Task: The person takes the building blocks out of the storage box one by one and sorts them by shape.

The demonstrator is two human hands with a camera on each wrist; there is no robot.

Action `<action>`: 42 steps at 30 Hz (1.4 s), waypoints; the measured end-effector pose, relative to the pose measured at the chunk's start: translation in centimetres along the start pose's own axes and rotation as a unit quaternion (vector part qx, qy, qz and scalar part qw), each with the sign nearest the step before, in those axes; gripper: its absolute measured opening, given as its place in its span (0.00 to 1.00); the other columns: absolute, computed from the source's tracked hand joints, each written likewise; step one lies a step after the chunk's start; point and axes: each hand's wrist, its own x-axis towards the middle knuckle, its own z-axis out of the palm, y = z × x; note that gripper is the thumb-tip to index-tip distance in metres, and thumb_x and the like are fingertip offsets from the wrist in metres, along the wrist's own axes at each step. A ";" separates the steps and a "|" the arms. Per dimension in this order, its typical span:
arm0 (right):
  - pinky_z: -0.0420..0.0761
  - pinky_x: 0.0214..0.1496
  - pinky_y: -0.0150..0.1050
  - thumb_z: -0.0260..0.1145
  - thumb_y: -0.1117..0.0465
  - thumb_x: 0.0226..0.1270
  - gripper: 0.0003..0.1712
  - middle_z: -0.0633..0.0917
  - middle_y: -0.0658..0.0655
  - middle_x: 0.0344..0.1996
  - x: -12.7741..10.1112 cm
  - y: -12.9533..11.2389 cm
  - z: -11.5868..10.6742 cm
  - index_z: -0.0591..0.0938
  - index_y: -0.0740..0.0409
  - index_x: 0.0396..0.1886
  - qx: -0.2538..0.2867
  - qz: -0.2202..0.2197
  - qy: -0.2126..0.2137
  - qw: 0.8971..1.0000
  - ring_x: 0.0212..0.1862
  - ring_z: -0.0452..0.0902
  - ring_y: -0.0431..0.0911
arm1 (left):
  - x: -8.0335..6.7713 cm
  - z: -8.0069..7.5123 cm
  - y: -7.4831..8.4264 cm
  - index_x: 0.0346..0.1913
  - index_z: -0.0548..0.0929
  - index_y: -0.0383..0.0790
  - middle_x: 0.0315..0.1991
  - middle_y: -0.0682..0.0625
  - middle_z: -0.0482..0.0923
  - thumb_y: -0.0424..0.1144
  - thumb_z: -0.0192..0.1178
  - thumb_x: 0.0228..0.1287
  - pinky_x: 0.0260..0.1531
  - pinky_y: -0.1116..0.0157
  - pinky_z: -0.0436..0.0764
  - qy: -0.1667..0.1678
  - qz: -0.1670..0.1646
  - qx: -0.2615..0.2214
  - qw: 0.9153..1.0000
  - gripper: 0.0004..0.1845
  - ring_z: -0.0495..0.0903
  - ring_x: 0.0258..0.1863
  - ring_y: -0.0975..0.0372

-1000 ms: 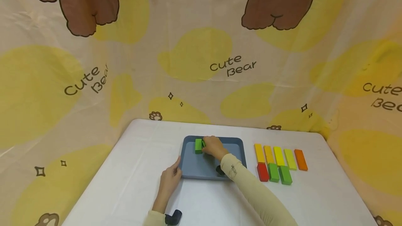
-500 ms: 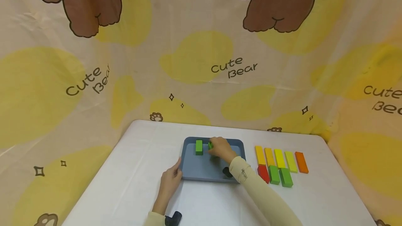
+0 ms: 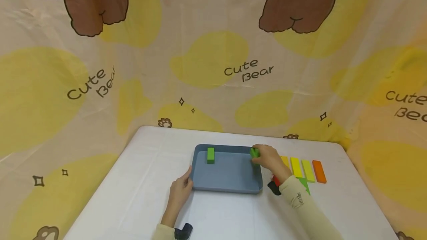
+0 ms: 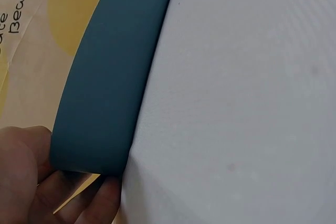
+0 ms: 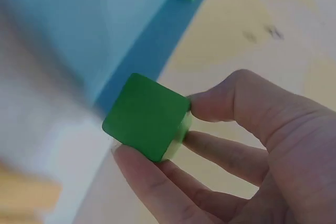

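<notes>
My left hand (image 3: pixel 181 190) grips the blue tray (image 3: pixel 227 189) at its near left corner. In the left wrist view the fingers (image 4: pixel 100 203) curl beneath the end of the tray wall (image 4: pixel 100 87). A green block (image 3: pixel 255 153) is pinched between the thumb and fingers of my right hand (image 3: pixel 271 158), over the tray's right edge. The right wrist view shows the square end of that held block (image 5: pixel 147 118) facing the camera. Another green block (image 3: pixel 211 155) lies at the back left inside the tray.
Right of the tray lie yellow blocks (image 3: pixel 295 166), a yellow-green block (image 3: pixel 308 170) and an orange block (image 3: pixel 319 171) in a row. In front of them, a red block (image 3: pixel 276 180) and a green block (image 3: pixel 304 184) are partly hidden by the right arm.
My right hand has carried its green block rightward, from beside the other green block to the tray's right edge. The left hand has stayed at the tray's corner.
</notes>
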 end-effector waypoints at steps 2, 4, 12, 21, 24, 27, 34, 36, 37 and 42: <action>0.76 0.39 0.45 0.69 0.59 0.56 0.33 0.83 0.65 0.45 -1.0 1.4 -1.2 0.76 0.66 0.62 0.008 0.025 -0.001 1.000 0.38 0.73 0.53 | 0.1 0.0 0.0 0.66 0.75 0.39 0.59 0.40 0.77 0.32 0.54 0.64 0.23 0.70 0.71 -0.001 0.000 0.000 1.000 0.25 0.74 0.24 0.62; 0.78 0.42 0.49 0.68 0.59 0.57 0.33 0.82 0.69 0.49 -2.0 2.9 -2.2 0.74 0.67 0.63 0.010 0.040 0.003 0.999 0.41 0.74 0.56 | 0.1 0.0 -0.1 0.66 0.75 0.39 0.59 0.39 0.77 0.32 0.54 0.65 0.22 0.70 0.70 -0.003 -0.002 -0.001 1.000 0.25 0.72 0.22 0.63; 0.73 0.56 0.64 0.67 0.58 0.63 0.35 0.73 0.78 0.60 -7.2 9.1 -4.3 0.70 0.73 0.65 0.012 0.097 -0.001 0.995 0.56 0.72 0.69 | 0.2 -0.1 -0.2 0.66 0.75 0.40 0.58 0.39 0.78 0.32 0.54 0.63 0.24 0.69 0.71 -0.001 -0.004 -0.002 1.000 0.26 0.77 0.29 0.61; 0.73 0.53 0.65 0.68 0.56 0.60 0.36 0.74 0.81 0.57 -9.9 12.8 -4.0 0.71 0.77 0.61 -0.022 0.113 -0.020 0.993 0.55 0.71 0.73 | 0.1 -0.1 -0.2 0.65 0.75 0.39 0.59 0.40 0.78 0.31 0.54 0.63 0.32 0.66 0.76 0.003 0.004 -0.002 1.000 0.25 0.81 0.35 0.58; 0.74 0.52 0.64 0.67 0.57 0.60 0.35 0.74 0.82 0.56 -10.3 13.2 -3.9 0.72 0.77 0.61 -0.017 0.113 -0.016 0.993 0.54 0.72 0.72 | 0.2 0.0 -0.2 0.65 0.75 0.39 0.58 0.40 0.78 0.32 0.54 0.64 0.30 0.67 0.75 0.004 0.008 -0.003 1.000 0.25 0.79 0.33 0.59; 0.76 0.45 0.59 0.67 0.59 0.59 0.34 0.77 0.81 0.53 -10.9 13.7 -3.7 0.72 0.77 0.60 -0.018 0.101 -0.013 0.995 0.46 0.76 0.65 | 0.1 -0.1 -0.1 0.65 0.75 0.40 0.58 0.39 0.78 0.32 0.54 0.64 0.29 0.68 0.73 0.004 0.006 -0.004 1.000 0.25 0.77 0.30 0.60; 0.76 0.46 0.58 0.67 0.61 0.58 0.34 0.77 0.80 0.53 -11.2 14.1 -3.2 0.72 0.78 0.60 -0.004 0.103 -0.021 0.994 0.44 0.75 0.61 | 0.1 -0.2 -0.2 0.66 0.75 0.40 0.56 0.38 0.80 0.32 0.54 0.64 0.25 0.69 0.70 0.000 -0.006 -0.011 1.000 0.26 0.70 0.23 0.63; 0.75 0.49 0.61 0.68 0.61 0.58 0.34 0.76 0.81 0.54 -11.2 14.0 -3.2 0.72 0.78 0.60 -0.004 0.103 -0.015 0.995 0.47 0.75 0.65 | 0.2 -0.2 -0.2 0.66 0.74 0.40 0.56 0.37 0.80 0.32 0.53 0.64 0.23 0.69 0.70 -0.002 -0.006 -0.016 1.000 0.26 0.69 0.21 0.62; 0.75 0.50 0.62 0.68 0.61 0.59 0.34 0.75 0.81 0.55 -11.2 14.0 -3.1 0.72 0.78 0.60 -0.006 0.105 -0.014 0.994 0.49 0.75 0.67 | 0.3 -0.2 -0.2 0.66 0.74 0.40 0.56 0.37 0.80 0.32 0.53 0.64 0.24 0.69 0.70 -0.002 -0.006 -0.016 1.000 0.26 0.69 0.22 0.62; 0.72 0.53 0.66 0.69 0.60 0.59 0.34 0.74 0.81 0.56 -11.7 13.9 -2.7 0.72 0.77 0.60 -0.015 0.121 -0.026 0.992 0.55 0.71 0.73 | 0.2 -0.1 -0.2 0.66 0.75 0.40 0.59 0.39 0.77 0.32 0.54 0.65 0.27 0.68 0.73 -0.002 -0.003 -0.008 1.000 0.25 0.76 0.28 0.60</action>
